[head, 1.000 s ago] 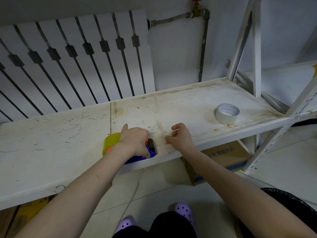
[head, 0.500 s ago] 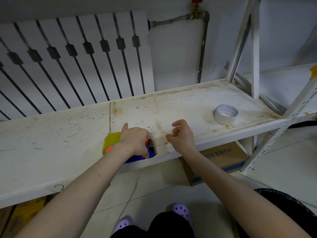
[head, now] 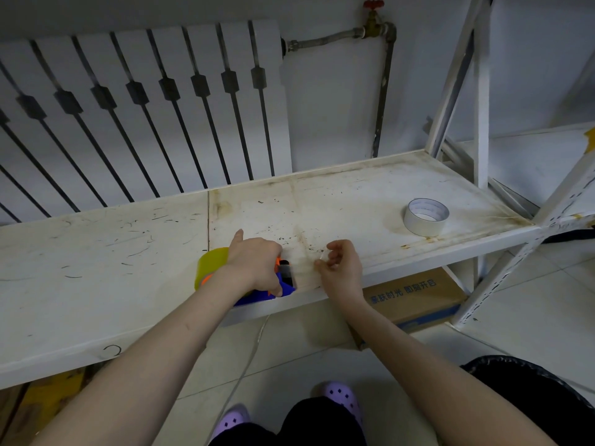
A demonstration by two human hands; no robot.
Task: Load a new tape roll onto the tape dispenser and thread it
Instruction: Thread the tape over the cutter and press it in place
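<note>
STEP: threading | Your left hand (head: 256, 263) clamps the tape dispenser (head: 283, 284), yellow roll (head: 211, 263) mounted, at the shelf (head: 96, 268) edge | Your right hand (head: 341, 268) pinches what looks like clear tape end | NEXT: likely draw it taut across the cutter.

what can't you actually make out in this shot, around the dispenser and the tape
Head view only:
- Tape dispenser: mostly covered by the left hand.
- Yellow tape roll: far side behind that hand; seating unclear.
- Tape threading: the strand at the right hand is too faint.
- White roll: print too small.
</note>
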